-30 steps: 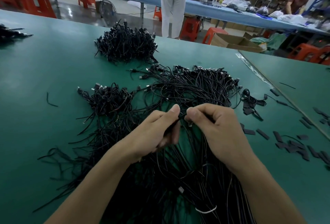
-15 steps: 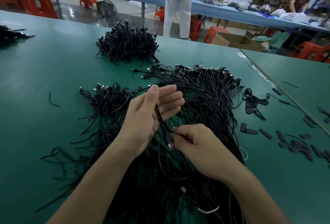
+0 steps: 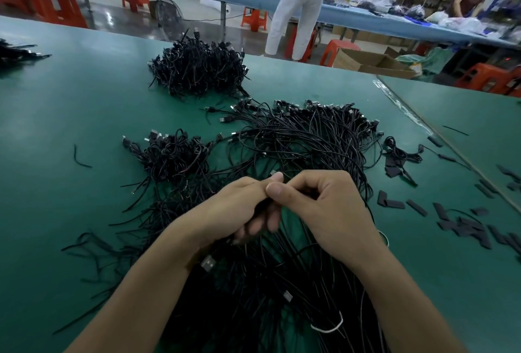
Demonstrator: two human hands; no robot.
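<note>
Grip: we are holding one black cable with both hands. The left hand is curling its fingers round it, and the right hand is pinching it between thumb and bent fingers.
Hands: they are meeting at the fingertips and hovering just above the near pile.
Cable: it is showing only as a short dark stretch between the two hands; the hands and the tangle below are hiding the rest.
Plug: a USB plug is sticking out just below the left wrist; we cannot tell whether it belongs to the held cable.
Pile: loose black cables are lying under our forearms and fanning away from us, their plugs pointing toward the far edge.
Tie: a white loop is lying on the near end of the pile.
Bundle: a knotted clump is sitting left of the pile, touching its edge.
Heap: a denser mound is resting farther back, apart from the rest.
Strips: short black pieces are lying scattered to the right.
Table: a green top is carrying all of it.
Beyond: a box is sitting on the floor, and a person is standing at another bench.
</note>
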